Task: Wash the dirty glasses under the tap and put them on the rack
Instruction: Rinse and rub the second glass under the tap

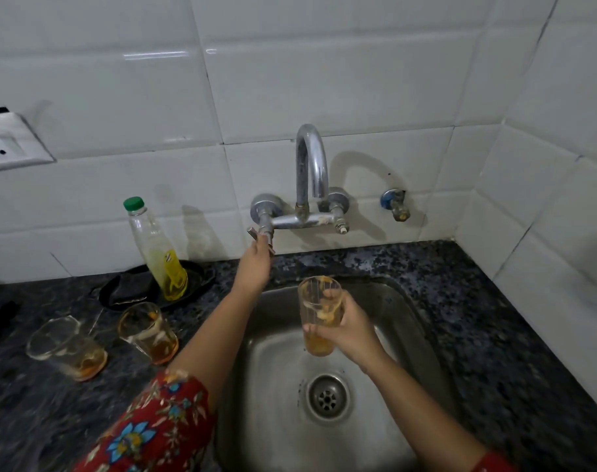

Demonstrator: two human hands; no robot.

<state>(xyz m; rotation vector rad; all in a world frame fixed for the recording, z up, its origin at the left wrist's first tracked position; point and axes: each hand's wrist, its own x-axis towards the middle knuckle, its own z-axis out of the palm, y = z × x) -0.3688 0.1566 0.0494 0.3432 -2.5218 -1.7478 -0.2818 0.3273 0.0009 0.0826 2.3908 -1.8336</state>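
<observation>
The washing looks barely begun. The right hand (345,330) is wrapped round one glass (320,315) with orange dregs, upright over the sink (406,321) below the tap (311,165), while the left hand (256,264) has its fingers closed on the tap handle (260,239). A second glass (149,332) and a third glass (67,345), both dirty, stand on the tabletop (494,335) left of the sink, and no rack is in view, so I judge all three are yet to be rinsed and racked.
</observation>
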